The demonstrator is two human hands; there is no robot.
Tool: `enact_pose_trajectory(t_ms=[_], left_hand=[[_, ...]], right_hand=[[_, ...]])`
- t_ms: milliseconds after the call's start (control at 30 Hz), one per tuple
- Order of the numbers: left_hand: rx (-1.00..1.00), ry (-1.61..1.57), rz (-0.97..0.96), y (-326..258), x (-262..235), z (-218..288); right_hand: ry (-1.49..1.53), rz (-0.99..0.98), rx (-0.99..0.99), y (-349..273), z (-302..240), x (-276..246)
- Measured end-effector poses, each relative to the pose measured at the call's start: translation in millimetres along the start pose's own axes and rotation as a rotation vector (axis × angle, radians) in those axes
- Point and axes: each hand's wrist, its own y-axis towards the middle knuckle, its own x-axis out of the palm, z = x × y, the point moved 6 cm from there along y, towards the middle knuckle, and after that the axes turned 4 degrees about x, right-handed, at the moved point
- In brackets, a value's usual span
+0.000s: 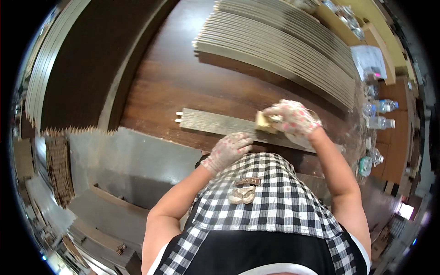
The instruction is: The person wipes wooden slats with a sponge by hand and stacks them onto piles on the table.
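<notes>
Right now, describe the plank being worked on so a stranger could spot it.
On the dark wooden table, in front of the fanned stack of planks, one grey plank lies alone. Only it has two pegs at its end and both hands on it, left and right.

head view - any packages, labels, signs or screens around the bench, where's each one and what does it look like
Plastic bottles: clear, lying and standing along the right edge of the bench, some with pale label bands.
White sheet: paper or a bag, on the yellow shelf at upper right, crumpled, faint print.
Greenish bottle: small, at the bench's right corner, light label.
Bright rectangle: far lower right, possibly a screen or window; cannot tell.
</notes>
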Motion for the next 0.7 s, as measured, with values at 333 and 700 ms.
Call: enact_pose_trajectory(t_ms=[333,700], left_hand=[[0.089,0.038,-0.019,22.7,6.1,-0.7],[-0.034,0.285,-0.103,87.1,42.6,24.2]], right_hand=[[-0.170,0.274,0.803,-291.3,255.6,4.5],[0.295,1.057,1.459,-528.5,361.5,48.4]])
